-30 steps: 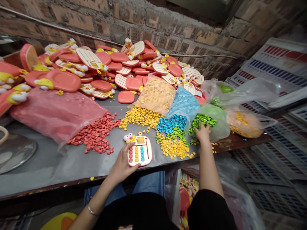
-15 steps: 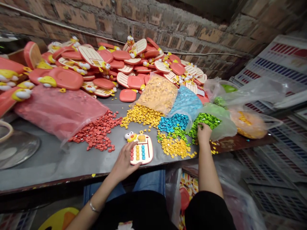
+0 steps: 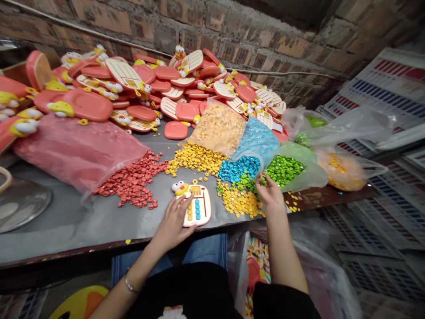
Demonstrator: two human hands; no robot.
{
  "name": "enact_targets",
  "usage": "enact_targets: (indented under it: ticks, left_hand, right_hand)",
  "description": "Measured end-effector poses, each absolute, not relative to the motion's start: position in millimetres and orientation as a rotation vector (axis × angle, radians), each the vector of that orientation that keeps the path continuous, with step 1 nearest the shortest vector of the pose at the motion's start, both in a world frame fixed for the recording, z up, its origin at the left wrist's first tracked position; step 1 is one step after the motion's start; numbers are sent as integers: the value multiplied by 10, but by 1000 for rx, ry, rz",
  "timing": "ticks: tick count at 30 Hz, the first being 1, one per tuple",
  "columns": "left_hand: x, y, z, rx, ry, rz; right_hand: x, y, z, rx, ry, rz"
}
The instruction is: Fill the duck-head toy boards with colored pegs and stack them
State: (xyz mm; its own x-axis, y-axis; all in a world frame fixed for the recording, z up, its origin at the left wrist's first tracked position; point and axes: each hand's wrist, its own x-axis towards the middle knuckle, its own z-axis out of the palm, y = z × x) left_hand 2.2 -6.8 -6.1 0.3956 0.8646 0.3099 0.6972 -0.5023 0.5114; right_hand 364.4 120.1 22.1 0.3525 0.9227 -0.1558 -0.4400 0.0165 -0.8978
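On the grey table top in front of me lies a cream toy board with a red rim and a duck head [image 3: 203, 199]; blue and yellow beads sit in columns on it. My left hand [image 3: 172, 221] grips its left side, thumb along the lower edge and fingers over the face, hiding the column there. My right hand [image 3: 270, 191] is raised just in front of the green bead heap [image 3: 286, 170], palm partly up and fingers pinched, with a green bead [image 3: 263, 179] showing at the fingertips. Loose yellow beads [image 3: 239, 201] lie left of that hand.
Red beads [image 3: 131, 181] spill from a pink bag [image 3: 79, 150] at left. Yellow beads [image 3: 195, 159] and blue beads [image 3: 239, 168] lie before their bags. Duck boards [image 3: 186, 88] are piled along the brick wall. A metal lid [image 3: 26, 204] lies far left; an orange-bead bag [image 3: 345, 170] right.
My right hand has drawn back left from the green heap and turned its palm up. The left hand stays on the toy board, its fingers now covering the red column. The view has shifted slightly.
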Motion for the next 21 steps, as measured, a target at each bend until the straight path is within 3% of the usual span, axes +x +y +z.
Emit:
enact_targets:
  ticks: [3, 9, 21]
  left_hand:
    - [29, -68, -73, 2385, 1373, 780]
    - [66, -76, -105, 2462, 1432, 795]
    - [73, -88, -118, 2472, 1484, 760]
  right_hand:
    - [3197, 1026, 270, -970, -590, 1347]
    - [2337, 898, 190, -1111, -1038, 1404]
    - [2036, 1093, -11, -1104, -1691, 1059]
